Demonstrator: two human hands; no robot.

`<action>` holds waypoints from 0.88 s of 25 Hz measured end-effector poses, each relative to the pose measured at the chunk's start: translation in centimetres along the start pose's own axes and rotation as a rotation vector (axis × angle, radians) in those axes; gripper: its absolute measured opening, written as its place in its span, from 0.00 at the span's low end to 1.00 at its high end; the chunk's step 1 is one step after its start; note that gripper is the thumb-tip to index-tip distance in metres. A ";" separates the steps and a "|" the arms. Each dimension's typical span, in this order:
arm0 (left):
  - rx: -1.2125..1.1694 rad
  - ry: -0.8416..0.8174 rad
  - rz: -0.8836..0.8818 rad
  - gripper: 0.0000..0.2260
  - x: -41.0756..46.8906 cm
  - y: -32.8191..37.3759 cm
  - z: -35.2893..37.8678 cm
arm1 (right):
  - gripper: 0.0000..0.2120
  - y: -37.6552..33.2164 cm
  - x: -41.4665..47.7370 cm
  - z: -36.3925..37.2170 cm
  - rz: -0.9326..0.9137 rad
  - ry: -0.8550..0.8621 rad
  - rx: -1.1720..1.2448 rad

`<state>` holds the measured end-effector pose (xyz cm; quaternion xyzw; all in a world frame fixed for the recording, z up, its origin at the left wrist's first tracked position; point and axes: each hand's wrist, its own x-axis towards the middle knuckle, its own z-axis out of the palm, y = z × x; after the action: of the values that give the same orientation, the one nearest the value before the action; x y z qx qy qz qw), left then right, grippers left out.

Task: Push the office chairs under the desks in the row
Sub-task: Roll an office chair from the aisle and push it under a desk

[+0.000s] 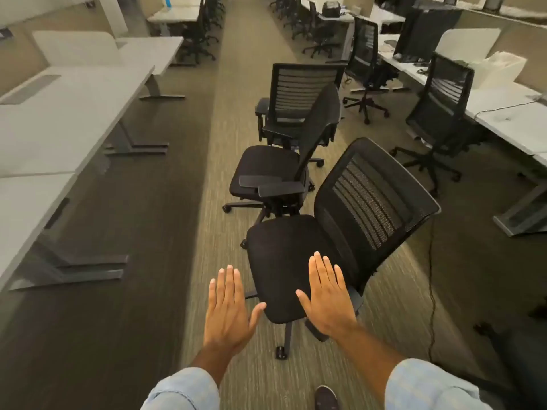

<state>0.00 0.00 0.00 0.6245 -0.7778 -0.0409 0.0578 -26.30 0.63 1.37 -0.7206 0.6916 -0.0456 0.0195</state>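
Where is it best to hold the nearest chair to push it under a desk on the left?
Probably the top edge of the backrest of the nearest chair, taken from behind on its right side. The seat faces the left desks, so pushing there would roll it in seat-first. Both the left hand and the right hand are open and hold nothing.

I'm looking down at the carpeted floor [254, 84], where three black office chairs [296, 261] are standing in the aisle on their castors. A black cable [432, 291] is trailing across it at right, beside the bench [509, 113] feet.
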 end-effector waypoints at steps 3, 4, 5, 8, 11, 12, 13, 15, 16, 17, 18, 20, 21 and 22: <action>0.004 -0.016 0.019 0.44 1.0 2.7 0.0 | 0.43 2.6 0.1 -0.5 0.067 0.027 -0.012; 0.025 -0.008 0.033 0.44 1.5 3.9 0.1 | 0.43 3.9 0.2 -0.7 0.071 0.042 -0.032; 0.027 -0.024 0.032 0.44 2.1 5.2 0.1 | 0.43 5.1 0.4 -0.8 0.084 0.033 -0.031; 0.024 -0.066 0.027 0.45 4.3 8.8 0.0 | 0.43 8.9 1.0 -1.8 0.084 0.014 0.008; 0.002 -0.061 0.020 0.45 7.3 13.7 0.0 | 0.43 13.5 2.4 -3.1 0.076 0.042 0.023; -0.006 -0.057 0.028 0.45 8.5 15.4 0.2 | 0.43 15.0 3.1 -3.6 0.073 0.060 0.035; -0.017 -0.062 0.032 0.45 9.5 17.1 0.1 | 0.43 16.4 3.7 -4.1 0.071 0.077 0.049; -0.038 -0.042 0.038 0.45 11.7 20.4 0.0 | 0.43 19.4 5.3 -5.0 0.059 0.111 0.063; -0.049 -0.025 0.039 0.45 12.7 21.8 -0.1 | 0.42 20.7 6.1 -5.5 0.055 0.125 0.069; -0.057 -0.022 0.039 0.45 13.7 23.1 -0.5 | 0.42 22.0 6.9 -6.1 0.055 0.126 0.073; -0.068 -0.015 0.040 0.45 14.6 24.3 -0.7 | 0.42 23.1 7.6 -6.7 0.062 0.126 0.079; -0.101 0.025 0.046 0.44 16.7 26.6 -1.2 | 0.41 25.4 9.3 -7.6 0.068 0.153 0.078; -0.127 0.039 0.044 0.44 17.9 27.5 -1.5 | 0.41 26.4 10.2 -8.2 0.071 0.160 0.077; -0.161 0.047 0.041 0.44 19.1 28.3 -1.8 | 0.40 27.4 11.3 -8.8 0.071 0.164 0.077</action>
<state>-31.18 -12.55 6.35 0.6028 -0.7829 -0.0876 0.1269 -53.96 -11.47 8.09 -0.6883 0.7136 -0.1303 -0.0082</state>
